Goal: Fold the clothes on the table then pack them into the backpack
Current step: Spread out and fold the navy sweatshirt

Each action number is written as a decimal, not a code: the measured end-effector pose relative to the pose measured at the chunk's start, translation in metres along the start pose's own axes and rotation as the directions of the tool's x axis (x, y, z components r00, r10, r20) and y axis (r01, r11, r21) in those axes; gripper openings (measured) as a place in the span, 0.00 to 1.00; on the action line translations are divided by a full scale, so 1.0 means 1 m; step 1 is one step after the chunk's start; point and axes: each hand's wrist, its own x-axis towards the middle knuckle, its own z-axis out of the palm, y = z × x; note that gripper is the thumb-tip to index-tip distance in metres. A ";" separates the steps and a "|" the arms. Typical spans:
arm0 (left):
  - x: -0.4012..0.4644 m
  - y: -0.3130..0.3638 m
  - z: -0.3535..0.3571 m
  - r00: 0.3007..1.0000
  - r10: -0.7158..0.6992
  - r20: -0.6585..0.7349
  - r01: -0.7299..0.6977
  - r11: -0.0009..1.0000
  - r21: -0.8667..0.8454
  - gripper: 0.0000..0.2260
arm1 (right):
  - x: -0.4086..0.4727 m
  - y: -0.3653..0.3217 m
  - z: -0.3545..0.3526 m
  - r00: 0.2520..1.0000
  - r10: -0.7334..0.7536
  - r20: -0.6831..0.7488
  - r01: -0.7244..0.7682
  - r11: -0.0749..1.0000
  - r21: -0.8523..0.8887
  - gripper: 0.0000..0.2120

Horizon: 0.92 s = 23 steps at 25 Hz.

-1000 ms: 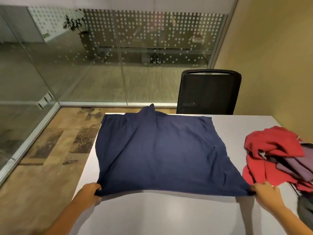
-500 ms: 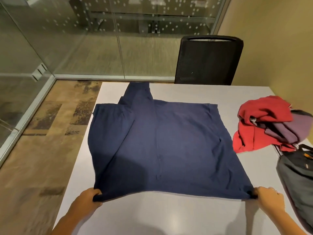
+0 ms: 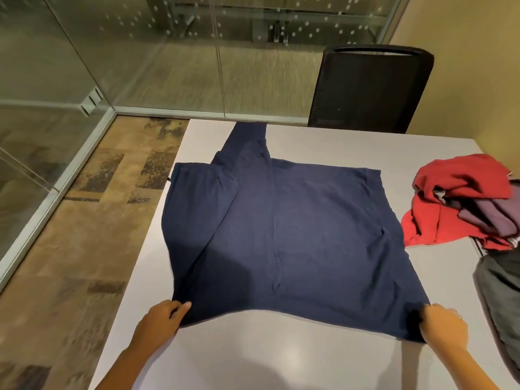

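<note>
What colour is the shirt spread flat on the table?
Navy blue shirt, plain, seen in the head view.

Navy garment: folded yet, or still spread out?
Mostly spread. The navy garment lies flat on the table; only its left part is turned in. The left hand and right hand pinch its near corners.

Both hands, left hand (image 3: pixel 160 319) and right hand (image 3: pixel 443 325), pinch the navy garment (image 3: pixel 281 235) (near corners). It lies flat on the desk (image 3: pixel 281 356).
</note>
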 end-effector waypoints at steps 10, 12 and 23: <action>0.031 0.041 -0.005 0.898 -0.029 -0.439 -0.003 0.997 -0.072 0.07 | -0.004 -0.137 -0.043 0.893 -0.292 -0.344 0.422 0.807 0.412 0.17; 0.047 0.054 -0.017 0.896 0.017 -0.443 -0.022 1.000 -0.006 0.10 | -0.015 -0.175 -0.060 0.860 -0.353 -0.370 0.499 0.734 0.460 0.16; 0.192 0.103 -0.087 0.989 0.107 -0.104 -0.077 0.962 0.262 0.34 | -0.049 -0.358 -0.141 0.811 -0.579 -0.079 0.532 0.676 0.511 0.36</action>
